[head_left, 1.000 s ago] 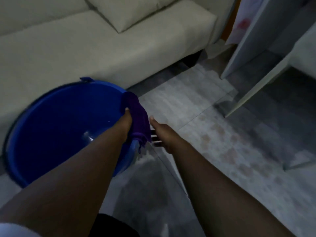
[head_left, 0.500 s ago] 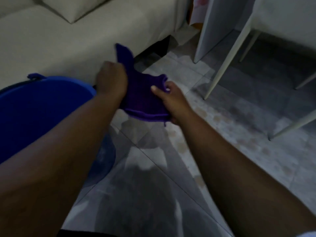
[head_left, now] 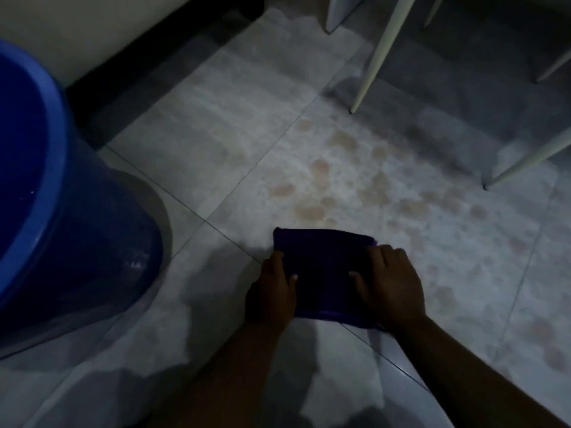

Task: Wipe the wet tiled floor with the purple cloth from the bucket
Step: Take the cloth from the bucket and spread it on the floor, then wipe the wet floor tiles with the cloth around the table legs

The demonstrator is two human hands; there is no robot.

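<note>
Lower centre, the left hand (head_left: 272, 291) and right hand (head_left: 392, 285) press the folded purple cloth (head_left: 324, 261), fingers flat, onto the wet grey tiled floor (head_left: 216, 118). Wiping seems about to start, and the next move calls for a push up toward the brownish stains (head_left: 309, 211).

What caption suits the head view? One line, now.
Left hand and right hand press a folded purple cloth onto the stained grey tiled floor beside a blue plastic bucket.

purple cloth (head_left: 321, 267), blue bucket (head_left: 46, 186), grey brown-blotched tiles (head_left: 309, 149).
</note>
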